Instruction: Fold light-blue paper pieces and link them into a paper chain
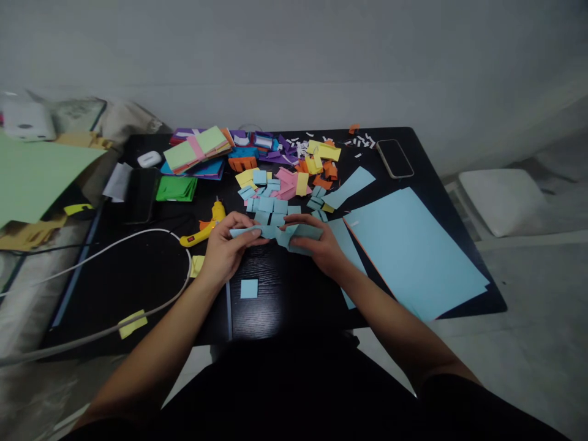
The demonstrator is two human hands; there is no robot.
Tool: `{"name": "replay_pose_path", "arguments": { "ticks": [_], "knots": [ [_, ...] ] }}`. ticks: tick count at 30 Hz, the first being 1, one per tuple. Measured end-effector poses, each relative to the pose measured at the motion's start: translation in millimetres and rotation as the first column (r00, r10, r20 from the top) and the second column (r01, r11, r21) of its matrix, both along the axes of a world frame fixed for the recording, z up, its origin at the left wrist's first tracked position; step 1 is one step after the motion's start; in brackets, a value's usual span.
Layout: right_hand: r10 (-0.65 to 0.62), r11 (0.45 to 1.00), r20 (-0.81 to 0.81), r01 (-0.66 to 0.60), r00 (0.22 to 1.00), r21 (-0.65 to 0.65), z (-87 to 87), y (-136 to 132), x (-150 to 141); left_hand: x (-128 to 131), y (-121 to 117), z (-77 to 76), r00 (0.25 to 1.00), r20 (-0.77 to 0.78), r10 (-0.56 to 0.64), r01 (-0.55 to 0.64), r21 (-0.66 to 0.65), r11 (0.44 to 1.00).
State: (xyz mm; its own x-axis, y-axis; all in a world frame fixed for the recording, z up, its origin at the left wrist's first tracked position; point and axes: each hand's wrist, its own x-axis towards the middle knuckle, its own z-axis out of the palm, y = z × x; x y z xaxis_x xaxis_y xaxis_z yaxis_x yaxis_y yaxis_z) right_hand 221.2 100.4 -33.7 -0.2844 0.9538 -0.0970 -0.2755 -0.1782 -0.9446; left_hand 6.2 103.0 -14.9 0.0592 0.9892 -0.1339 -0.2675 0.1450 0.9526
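Between my two hands is a creased strip of light blue paper [269,232], held just above the dark table. My left hand [232,242] pinches its left end between thumb and fingers. On the other end my right hand [316,242] has its fingers closed, and the paper bends up there. Just beyond lie small folded blue paper pieces [266,204], partly hidden by the strip and fingers. A small blue paper square [249,288] rests on the table nearer to me. Right of my right hand lies a long blue strip [348,254].
Large blue sheets [413,251] cover the table's right side, below a phone [395,159]. A yellow glue gun [206,225] lies left of my left hand, near a looping white cable [189,257]. Colored paper pieces [287,180] and bundled sheets [197,150] fill the back.
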Motion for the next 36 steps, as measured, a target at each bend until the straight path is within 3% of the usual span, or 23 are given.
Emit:
{"name": "replay_pose_path", "arguments": {
  "ticks": [6, 10, 14, 17, 22, 26, 36],
  "knots": [
    [-0.033, 0.978, 0.123, 0.007, 0.992, 0.209, 8.1, -5.8, -0.5, -1.9, -2.7, -6.9, 0.980, -0.190, 0.060, -0.024, 0.185, 0.982],
    [-0.154, 0.945, 0.221, 0.078, 0.963, 0.318, 8.9, -7.0, -4.1, -0.4, -6.4, -1.6, 0.896, -0.415, 0.157, -0.017, 0.321, 0.947],
    [-0.233, 0.928, 0.262, 0.133, 0.937, 0.349, 8.2, -5.9, -4.8, 1.6, -8.6, 1.2, 0.842, -0.501, 0.199, 0.028, 0.409, 0.912],
    [-0.235, 0.938, 0.255, 0.150, 0.938, 0.312, 7.7, -4.8, -3.6, 1.9, -8.7, -1.1, 0.822, -0.524, 0.222, 0.006, 0.399, 0.917],
    [-0.125, 0.989, 0.073, 0.118, 0.990, 0.092, 7.9, -2.7, -2.3, 1.9, -7.1, -1.6, 0.813, -0.515, 0.271, -0.080, 0.362, 0.929],
    [-0.136, 0.990, 0.022, 0.136, 0.990, -0.022, 7.1, -0.8, -3.7, 1.6, -5.4, -0.8, 0.813, -0.504, 0.292, -0.117, 0.350, 0.929],
    [-0.103, 0.986, -0.087, 0.090, 0.991, -0.140, 1.4, 0.4, -2.7, 1.0, -3.4, -3.2, 0.821, -0.496, 0.282, -0.131, 0.316, 0.940]
  ]
}}
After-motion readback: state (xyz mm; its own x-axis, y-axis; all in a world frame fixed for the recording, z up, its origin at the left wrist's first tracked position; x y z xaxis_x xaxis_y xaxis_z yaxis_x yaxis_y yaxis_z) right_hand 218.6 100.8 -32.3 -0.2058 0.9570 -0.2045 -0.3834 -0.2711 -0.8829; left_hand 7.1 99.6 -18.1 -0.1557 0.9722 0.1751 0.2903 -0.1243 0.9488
